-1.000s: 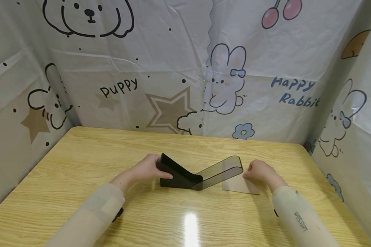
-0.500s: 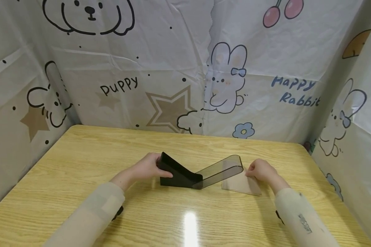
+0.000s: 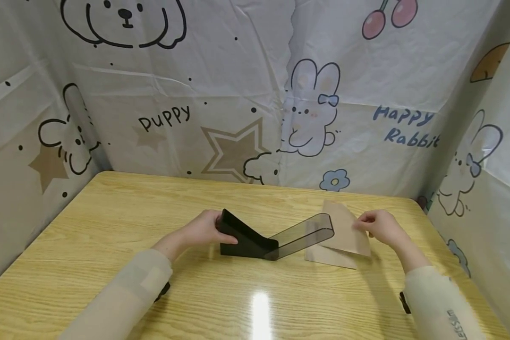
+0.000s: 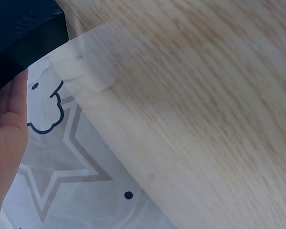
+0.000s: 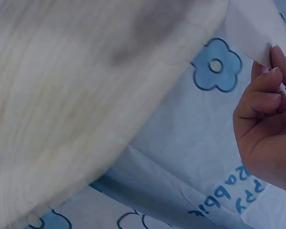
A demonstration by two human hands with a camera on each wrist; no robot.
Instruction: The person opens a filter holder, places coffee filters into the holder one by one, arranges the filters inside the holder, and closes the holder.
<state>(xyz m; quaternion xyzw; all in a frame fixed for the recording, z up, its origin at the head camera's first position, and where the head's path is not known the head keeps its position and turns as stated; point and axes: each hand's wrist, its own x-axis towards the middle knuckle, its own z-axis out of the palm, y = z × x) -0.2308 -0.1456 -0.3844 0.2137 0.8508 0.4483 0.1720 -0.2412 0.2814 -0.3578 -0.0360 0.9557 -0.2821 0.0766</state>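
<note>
Brown paper [image 3: 344, 231] slants, pinched by curled fingers [image 5: 266, 83] of the right hand [image 3: 382, 226].

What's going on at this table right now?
A person is working with both hands. The left hand grips a black wedge-shaped piece, and a smoky see-through strip slants up from its low end. The right hand pinches a brown sheet by its edge, near that strip's raised end. In the head view, it partly covers a second sheet, which lies on the wooden table.
</note>
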